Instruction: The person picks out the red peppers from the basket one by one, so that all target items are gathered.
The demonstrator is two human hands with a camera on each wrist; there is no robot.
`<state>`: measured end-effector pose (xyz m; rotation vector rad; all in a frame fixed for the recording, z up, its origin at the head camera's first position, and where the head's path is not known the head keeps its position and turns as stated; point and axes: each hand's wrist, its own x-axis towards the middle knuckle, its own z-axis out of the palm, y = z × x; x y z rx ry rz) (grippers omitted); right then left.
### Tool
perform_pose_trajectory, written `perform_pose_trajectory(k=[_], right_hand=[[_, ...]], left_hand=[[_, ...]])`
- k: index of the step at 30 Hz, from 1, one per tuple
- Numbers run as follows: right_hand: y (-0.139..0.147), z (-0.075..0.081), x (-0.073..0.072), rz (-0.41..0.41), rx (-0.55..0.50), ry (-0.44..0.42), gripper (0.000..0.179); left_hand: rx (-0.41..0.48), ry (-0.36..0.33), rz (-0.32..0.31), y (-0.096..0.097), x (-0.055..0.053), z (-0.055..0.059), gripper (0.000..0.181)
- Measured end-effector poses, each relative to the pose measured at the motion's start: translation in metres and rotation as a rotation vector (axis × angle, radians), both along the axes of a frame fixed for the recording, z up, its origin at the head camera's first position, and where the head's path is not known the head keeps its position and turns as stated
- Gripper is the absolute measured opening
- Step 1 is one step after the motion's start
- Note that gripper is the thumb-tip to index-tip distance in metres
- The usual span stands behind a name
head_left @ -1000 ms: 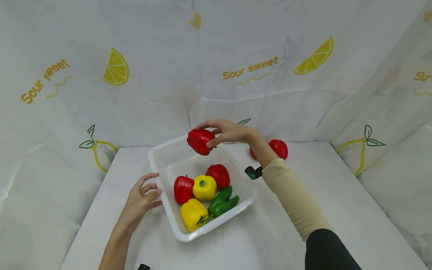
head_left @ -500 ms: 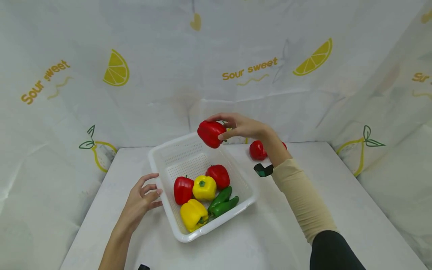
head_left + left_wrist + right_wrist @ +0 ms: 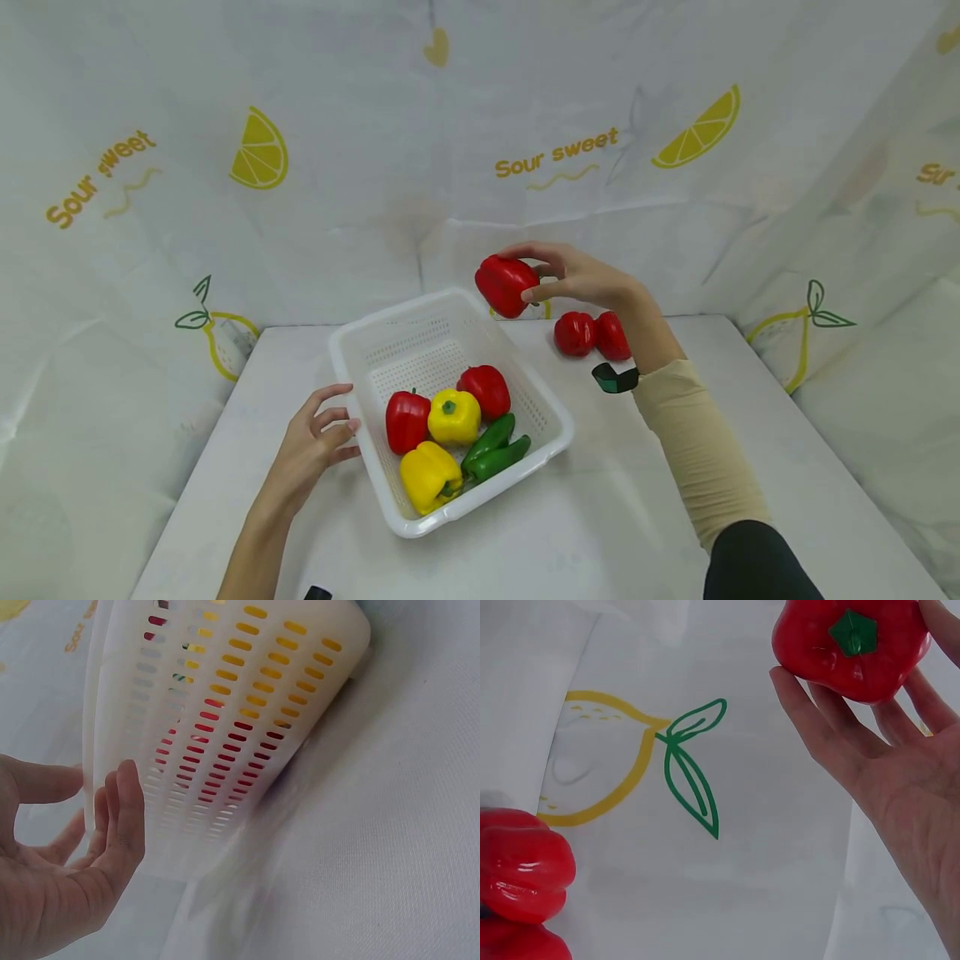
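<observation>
In the head view, the right hand [image 3: 577,277] pinches a red pepper [image 3: 501,284] between thumb and fingers, off the bench [image 3: 600,500] and just past the far corner of the white basket [image 3: 378,492], at its 1 o'clock. The held pepper lies tilted on its side: the stem end points to 4 o'clock, under the hand, and the blunt end to 10, so its long axis runs between those two. Two spare peppers [image 3: 575,334] sit side by side on the bench, at 4 o'clock from it. The left hand [image 3: 311,442] is at the basket's 9 o'clock, fingers spread and loosely bent, tips touching the rim.

In the left wrist view, that hand is at 8 o'clock, thumb and fingers apart beside the slotted wall, with red and yellow showing through.

In the right wrist view, the held pepper is at 1 o'clock, its green stem [image 3: 853,634] facing the camera, so its long axis runs roughly along the line of sight; fingers curve round it.
</observation>
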<state>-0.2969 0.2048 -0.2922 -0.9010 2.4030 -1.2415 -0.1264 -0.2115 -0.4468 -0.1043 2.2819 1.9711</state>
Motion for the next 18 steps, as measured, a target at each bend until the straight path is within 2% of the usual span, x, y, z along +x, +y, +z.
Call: perform_pose_trajectory(k=[10,18], right_hand=[[0.043,-0.007,0.002,-0.087,-0.053,0.014,0.071],[0.073,-0.011,0.007,-0.170,-0.039,0.012,0.070]], left_hand=[[0.008,-0.009,-0.001,-0.001,0.000,0.000,0.061],[0.010,-0.007,-0.005,-0.001,-0.001,0.000,0.061]])
